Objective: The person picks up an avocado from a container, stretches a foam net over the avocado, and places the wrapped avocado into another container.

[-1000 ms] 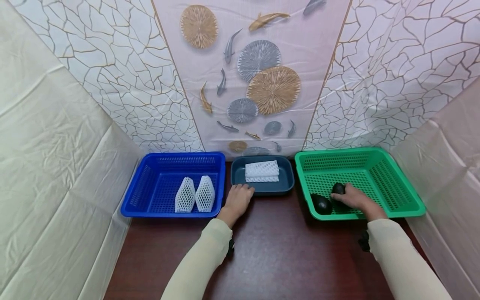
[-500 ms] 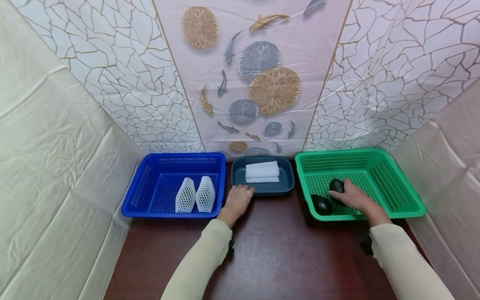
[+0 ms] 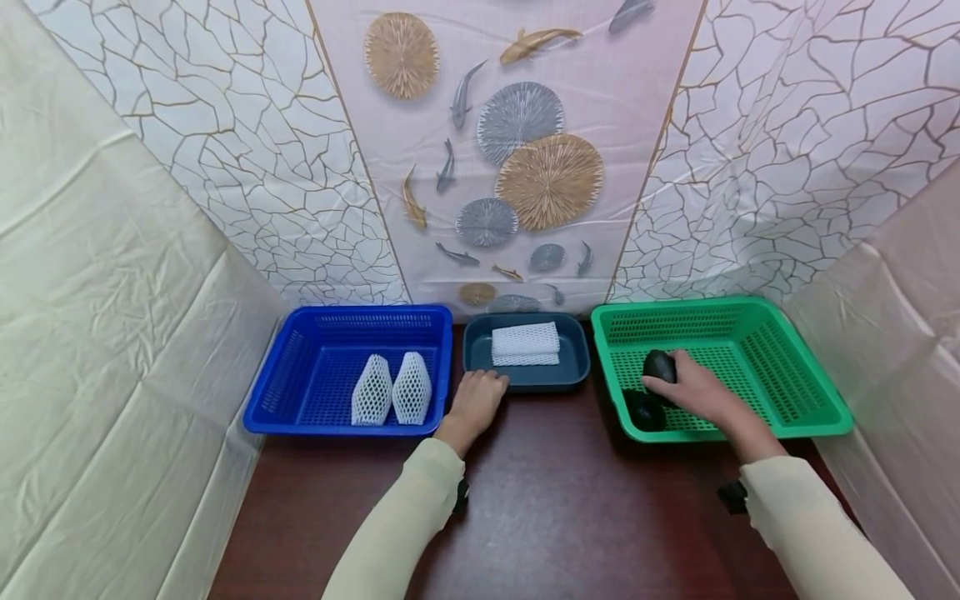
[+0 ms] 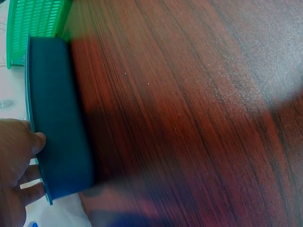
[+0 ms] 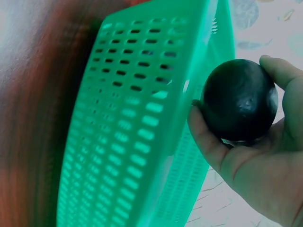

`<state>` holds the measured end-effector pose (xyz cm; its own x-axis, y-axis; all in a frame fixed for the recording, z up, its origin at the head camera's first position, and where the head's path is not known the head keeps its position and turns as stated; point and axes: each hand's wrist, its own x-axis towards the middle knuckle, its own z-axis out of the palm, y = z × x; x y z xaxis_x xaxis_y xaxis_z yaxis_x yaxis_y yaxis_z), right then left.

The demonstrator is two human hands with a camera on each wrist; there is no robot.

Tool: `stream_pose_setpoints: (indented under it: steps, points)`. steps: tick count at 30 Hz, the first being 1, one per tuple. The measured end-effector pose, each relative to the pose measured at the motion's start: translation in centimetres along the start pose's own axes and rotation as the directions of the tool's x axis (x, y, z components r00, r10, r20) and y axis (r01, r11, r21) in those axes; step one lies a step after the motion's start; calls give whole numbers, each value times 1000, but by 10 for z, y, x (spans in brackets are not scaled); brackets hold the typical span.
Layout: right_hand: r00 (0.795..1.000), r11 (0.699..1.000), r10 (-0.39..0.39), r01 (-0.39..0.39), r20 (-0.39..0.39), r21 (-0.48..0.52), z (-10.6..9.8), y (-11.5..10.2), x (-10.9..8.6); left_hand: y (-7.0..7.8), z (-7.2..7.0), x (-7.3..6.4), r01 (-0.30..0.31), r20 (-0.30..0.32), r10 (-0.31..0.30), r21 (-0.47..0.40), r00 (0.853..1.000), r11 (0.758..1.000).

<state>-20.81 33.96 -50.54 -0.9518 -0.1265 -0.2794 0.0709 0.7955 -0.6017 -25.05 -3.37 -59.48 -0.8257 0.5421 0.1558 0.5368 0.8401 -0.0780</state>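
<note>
Over the left part of the green basket [image 3: 757,432], I had a dark oval fruit [image 3: 659,365] held in the right hand [image 3: 693,392], so no gap lay between the two. The fruit sat off the fingertips to the left, its long axis standing fairly steep in the head view, with one end toward the right wrist camera, where it looked nearly round. I could not tell how far its lower end was above the basket floor. The second dark fruit [image 3: 647,413] lay just beside and below it, in the near left corner.

The flattened white netting [image 3: 525,344] lay to the left of the held fruit, its long axis running across, inside the dark tray [image 3: 543,385]; of the two hands, the left hand [image 3: 476,400] was much the nearer to it.

As for pose, the right hand reached in over the near rim from the right, thumb on the near side of the fruit and fingers on the far side. The left hand gripped the tray's edge near its near left corner, thumb lapped over the outer wall. Farther left, two bulging net sleeves [image 3: 412,392] stood side by side in the blue basket [image 3: 330,430]; I could not tell what they contained.
</note>
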Motion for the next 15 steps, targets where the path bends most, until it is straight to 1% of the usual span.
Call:
stream_pose_setpoints:
  steps: [6, 11, 15]
  points:
    - [999, 999, -43, 43, -13, 17, 1, -18, -8, 0, -1, 0, 2, -19, -2, -15, 1000, 1000]
    - [997, 996, -79, 79, -16, 35, 5, -35, -15, 0, -2, 1, 0, -18, -1, -22, 1000, 1000]
    - [997, 996, -81, 81, -6, 45, 9, -49, -20, 0, -1, 1, 3, -12, -4, -24, 1000, 1000]
